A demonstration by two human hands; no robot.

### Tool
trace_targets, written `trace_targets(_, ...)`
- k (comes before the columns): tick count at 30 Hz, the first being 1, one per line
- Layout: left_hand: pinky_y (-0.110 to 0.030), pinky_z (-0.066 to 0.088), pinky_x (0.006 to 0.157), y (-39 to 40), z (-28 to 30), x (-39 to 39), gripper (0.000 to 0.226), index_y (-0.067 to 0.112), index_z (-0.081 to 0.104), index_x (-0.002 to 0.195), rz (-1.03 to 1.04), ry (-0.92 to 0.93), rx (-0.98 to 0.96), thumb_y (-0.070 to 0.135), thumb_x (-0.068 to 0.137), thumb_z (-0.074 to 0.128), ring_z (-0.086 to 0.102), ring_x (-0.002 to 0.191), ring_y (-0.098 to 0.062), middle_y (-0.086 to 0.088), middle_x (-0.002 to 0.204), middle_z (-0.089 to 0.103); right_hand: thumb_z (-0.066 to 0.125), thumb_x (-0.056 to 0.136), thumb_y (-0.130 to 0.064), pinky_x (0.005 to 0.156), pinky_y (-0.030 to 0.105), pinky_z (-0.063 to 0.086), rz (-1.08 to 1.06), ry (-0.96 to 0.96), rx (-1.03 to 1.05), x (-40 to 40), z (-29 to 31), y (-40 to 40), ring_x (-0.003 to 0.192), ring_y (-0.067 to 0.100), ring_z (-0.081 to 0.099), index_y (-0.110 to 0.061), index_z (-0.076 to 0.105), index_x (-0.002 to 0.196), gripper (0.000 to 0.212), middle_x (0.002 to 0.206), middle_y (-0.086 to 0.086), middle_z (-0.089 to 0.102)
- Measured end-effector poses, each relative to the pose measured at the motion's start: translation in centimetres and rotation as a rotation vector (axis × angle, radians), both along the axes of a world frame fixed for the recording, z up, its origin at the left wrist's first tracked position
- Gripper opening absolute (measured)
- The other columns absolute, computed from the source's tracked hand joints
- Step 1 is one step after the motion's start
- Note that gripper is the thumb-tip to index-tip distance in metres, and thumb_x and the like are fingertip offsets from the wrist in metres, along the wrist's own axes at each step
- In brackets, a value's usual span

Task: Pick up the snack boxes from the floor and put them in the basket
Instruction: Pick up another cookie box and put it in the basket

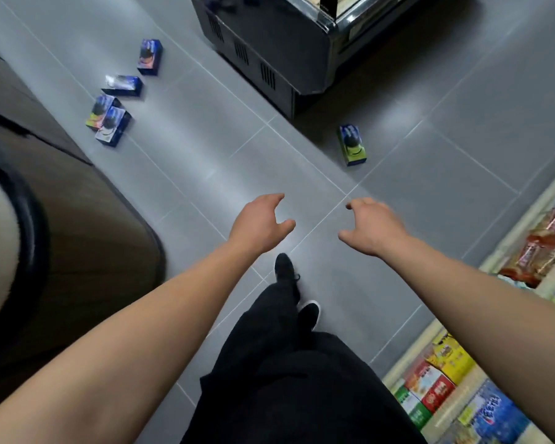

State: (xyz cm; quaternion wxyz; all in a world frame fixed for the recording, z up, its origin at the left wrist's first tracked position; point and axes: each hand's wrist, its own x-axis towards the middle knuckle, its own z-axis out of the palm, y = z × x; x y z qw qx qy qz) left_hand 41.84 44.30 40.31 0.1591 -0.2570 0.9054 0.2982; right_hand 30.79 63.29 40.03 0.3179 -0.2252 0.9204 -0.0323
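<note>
Several blue snack boxes lie on the grey tiled floor. One box (150, 57) lies far left, another (123, 85) just below it, and two overlapping boxes (108, 120) sit nearest the left counter. A single box with a green end (352, 144) lies to the right, near the corner of the dark cabinet. My left hand (259, 223) and my right hand (370, 228) are stretched out in front of me above the floor, fingers loosely curled, holding nothing. No basket is in view.
A dark brown counter (77, 225) curves along the left. A dark display cabinet (269, 49) stands at the top centre. Shelves with packaged snacks (442, 389) run along the right edge. My legs and black shoes (289, 283) are below my hands.
</note>
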Motion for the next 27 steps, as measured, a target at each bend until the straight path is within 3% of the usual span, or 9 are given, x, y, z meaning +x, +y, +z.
trace_targets(19, -0.031, 0.032, 0.108, 4.6, -9.1, -32.1, 0.064, 0.021, 0.039, 0.147, 0.086, -0.183, 0.145, 0.037, 0.088, 0.058, 0.038, 0.138, -0.020, 0.000, 0.151, 0.042, 0.064, 0.084, -0.033, 0.104, 0.037, 0.041, 0.031, -0.191, 0.080, -33.1, -8.6, 2.5, 0.131, 0.031, 0.043, -0.013, 0.044, 0.141, 0.064, 0.143, 0.010, 0.045)
trace_targets(27, -0.031, 0.031, 0.110, 10.1, -14.2, -43.7, 0.062, 0.017, 0.042, 0.145, 0.295, -0.224, 0.169, 0.036, 0.088, 0.060, 0.040, 0.138, -0.023, -0.003, 0.148, 0.046, 0.064, 0.084, -0.032, 0.103, 0.036, 0.041, 0.142, -0.276, 0.060, -45.8, -15.5, 6.9, 0.128, 0.034, 0.046, -0.010, 0.046, 0.139, 0.062, 0.140, 0.015, 0.047)
